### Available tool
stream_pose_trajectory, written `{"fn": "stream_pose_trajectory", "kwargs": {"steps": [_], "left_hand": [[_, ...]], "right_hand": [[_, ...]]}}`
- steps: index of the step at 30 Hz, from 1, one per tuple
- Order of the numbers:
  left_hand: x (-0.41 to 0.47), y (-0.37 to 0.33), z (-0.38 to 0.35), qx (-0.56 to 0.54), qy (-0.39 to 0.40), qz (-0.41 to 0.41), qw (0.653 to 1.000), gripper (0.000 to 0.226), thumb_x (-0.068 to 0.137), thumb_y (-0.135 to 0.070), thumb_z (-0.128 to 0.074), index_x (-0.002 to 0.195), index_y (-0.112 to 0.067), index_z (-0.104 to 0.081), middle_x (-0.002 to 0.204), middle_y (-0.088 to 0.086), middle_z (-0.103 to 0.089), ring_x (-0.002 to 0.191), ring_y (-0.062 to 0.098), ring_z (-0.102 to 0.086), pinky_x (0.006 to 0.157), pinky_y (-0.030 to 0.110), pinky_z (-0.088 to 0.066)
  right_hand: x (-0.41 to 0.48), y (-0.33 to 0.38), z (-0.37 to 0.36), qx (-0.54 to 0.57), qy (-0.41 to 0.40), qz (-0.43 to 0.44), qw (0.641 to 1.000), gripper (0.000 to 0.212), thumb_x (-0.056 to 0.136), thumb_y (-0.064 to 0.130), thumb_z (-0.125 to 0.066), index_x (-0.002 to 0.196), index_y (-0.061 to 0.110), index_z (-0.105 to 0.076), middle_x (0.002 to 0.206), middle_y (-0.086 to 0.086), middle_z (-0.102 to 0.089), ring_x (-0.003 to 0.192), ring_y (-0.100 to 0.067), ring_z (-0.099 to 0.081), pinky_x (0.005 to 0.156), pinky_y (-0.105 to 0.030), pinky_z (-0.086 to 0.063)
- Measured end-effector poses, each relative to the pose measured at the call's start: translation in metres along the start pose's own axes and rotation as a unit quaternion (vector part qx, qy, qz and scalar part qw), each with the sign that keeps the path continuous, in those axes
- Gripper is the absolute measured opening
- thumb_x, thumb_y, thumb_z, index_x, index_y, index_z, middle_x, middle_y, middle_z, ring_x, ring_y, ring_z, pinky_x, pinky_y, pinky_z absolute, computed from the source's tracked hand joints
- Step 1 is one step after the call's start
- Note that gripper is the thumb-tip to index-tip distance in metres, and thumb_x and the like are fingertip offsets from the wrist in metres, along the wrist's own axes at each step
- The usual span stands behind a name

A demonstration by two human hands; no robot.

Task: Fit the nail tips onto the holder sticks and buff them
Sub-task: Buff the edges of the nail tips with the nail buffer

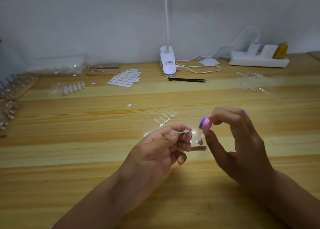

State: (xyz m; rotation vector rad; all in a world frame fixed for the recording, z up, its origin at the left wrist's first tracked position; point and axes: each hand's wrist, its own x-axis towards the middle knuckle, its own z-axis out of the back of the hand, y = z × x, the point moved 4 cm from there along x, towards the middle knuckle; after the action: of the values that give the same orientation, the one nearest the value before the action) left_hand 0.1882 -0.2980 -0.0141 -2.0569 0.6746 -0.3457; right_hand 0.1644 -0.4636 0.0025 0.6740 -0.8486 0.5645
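Note:
My left hand (162,147) pinches a small metal holder stick with a clear nail tip (186,133) on its end. My right hand (237,142) holds a purple and pink buffer block (205,123) between thumb and fingers, its end just right of the nail tip. Below my hands a wooden holder base (199,148) lies on the table with another stick (200,141) standing in it. A strip of clear nail tips (166,117) lies just beyond my hands.
Wooden racks of holder sticks (12,90) line the left edge, another rack (103,70) stands behind. A sheet of adhesive tabs (125,77), black tweezers (188,80), a clip lamp (168,62), a power strip (258,59) and empty clear sprues (252,81) lie farther back.

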Motion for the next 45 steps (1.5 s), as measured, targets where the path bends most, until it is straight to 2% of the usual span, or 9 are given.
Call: {"fn": "stream_pose_trajectory", "kwargs": {"steps": [4,7,13,17,22,26,29,38,45], "left_hand": [[0.000,0.002,0.000,0.010,0.008,0.004,1.000,0.029,0.087,-0.020,-0.051,0.107,-0.002,-0.062,0.091,0.007,-0.063,0.081,0.016,-0.056,0.062,0.026,-0.042],[0.000,0.001,0.001,0.001,0.017,0.000,1.000,0.028,0.088,-0.021,-0.051,0.107,-0.006,-0.065,0.093,0.005,-0.061,0.083,0.015,-0.056,0.064,0.025,-0.043],[0.001,0.003,0.001,0.005,0.021,0.005,1.000,0.031,0.089,-0.024,-0.052,0.109,-0.004,-0.064,0.091,0.004,-0.064,0.081,0.014,-0.057,0.064,0.026,-0.043],[0.001,0.002,0.002,0.006,0.018,0.005,1.000,0.028,0.087,-0.024,-0.052,0.104,-0.007,-0.066,0.091,0.004,-0.060,0.082,0.015,-0.055,0.063,0.026,-0.042],[-0.001,0.002,-0.002,0.000,0.040,0.004,0.999,0.030,0.090,-0.024,-0.049,0.108,-0.005,-0.064,0.091,0.005,-0.064,0.081,0.015,-0.058,0.064,0.026,-0.042],[0.001,0.000,0.001,-0.012,0.024,-0.002,1.000,0.027,0.086,-0.022,-0.051,0.103,-0.007,-0.066,0.090,0.003,-0.062,0.081,0.016,-0.058,0.062,0.025,-0.044],[0.003,0.000,0.004,-0.011,0.010,-0.014,1.000,0.026,0.087,-0.014,-0.050,0.106,-0.005,-0.066,0.090,0.005,-0.064,0.079,0.016,-0.061,0.061,0.025,-0.046],[0.001,0.004,0.009,0.132,-0.025,-0.066,0.989,0.035,0.094,-0.006,-0.045,0.115,-0.017,-0.070,0.088,0.001,-0.067,0.080,0.013,-0.062,0.072,0.023,-0.050],[0.001,0.008,0.010,0.169,-0.064,-0.080,0.980,0.037,0.095,-0.010,-0.037,0.096,-0.024,-0.072,0.089,0.003,-0.071,0.082,0.021,-0.069,0.074,0.026,-0.053]], "right_hand": [[-0.007,0.016,-0.007,0.025,0.030,0.053,0.998,0.017,0.099,0.010,-0.056,0.116,0.011,-0.051,0.114,-0.002,-0.054,0.107,-0.012,-0.056,0.094,-0.024,-0.046],[-0.002,0.001,-0.002,-0.012,0.033,0.023,0.999,0.020,0.096,0.005,-0.056,0.114,0.011,-0.050,0.108,-0.004,-0.057,0.102,-0.013,-0.054,0.091,-0.029,-0.048],[-0.008,0.020,-0.007,0.038,0.044,0.060,0.997,0.017,0.099,0.007,-0.056,0.115,0.011,-0.052,0.113,-0.002,-0.053,0.106,-0.014,-0.057,0.095,-0.024,-0.045],[-0.004,0.005,-0.005,0.007,0.052,0.027,0.998,0.021,0.096,0.005,-0.056,0.115,0.011,-0.050,0.107,-0.009,-0.060,0.100,-0.021,-0.059,0.086,-0.037,-0.052],[-0.009,0.021,-0.008,0.022,0.043,0.074,0.996,0.018,0.098,0.008,-0.057,0.116,0.011,-0.052,0.114,-0.004,-0.054,0.105,-0.016,-0.057,0.094,-0.026,-0.047],[-0.003,-0.009,-0.001,-0.024,0.042,-0.016,0.999,0.016,0.092,-0.001,-0.059,0.108,-0.001,-0.057,0.103,-0.010,-0.060,0.096,-0.017,-0.055,0.087,-0.033,-0.049],[-0.001,-0.012,0.002,-0.010,0.019,-0.052,0.998,0.017,0.091,0.000,-0.060,0.107,0.001,-0.057,0.105,-0.002,-0.057,0.094,-0.014,-0.054,0.087,-0.026,-0.046],[-0.003,-0.002,-0.001,-0.004,0.034,-0.011,0.999,0.021,0.094,0.008,-0.057,0.113,0.013,-0.053,0.105,0.004,-0.056,0.099,-0.008,-0.052,0.092,-0.024,-0.044],[-0.006,0.000,-0.001,0.005,0.039,0.002,0.999,0.022,0.094,0.008,-0.059,0.115,0.014,-0.054,0.104,0.003,-0.059,0.101,-0.014,-0.058,0.091,-0.030,-0.048]]}}
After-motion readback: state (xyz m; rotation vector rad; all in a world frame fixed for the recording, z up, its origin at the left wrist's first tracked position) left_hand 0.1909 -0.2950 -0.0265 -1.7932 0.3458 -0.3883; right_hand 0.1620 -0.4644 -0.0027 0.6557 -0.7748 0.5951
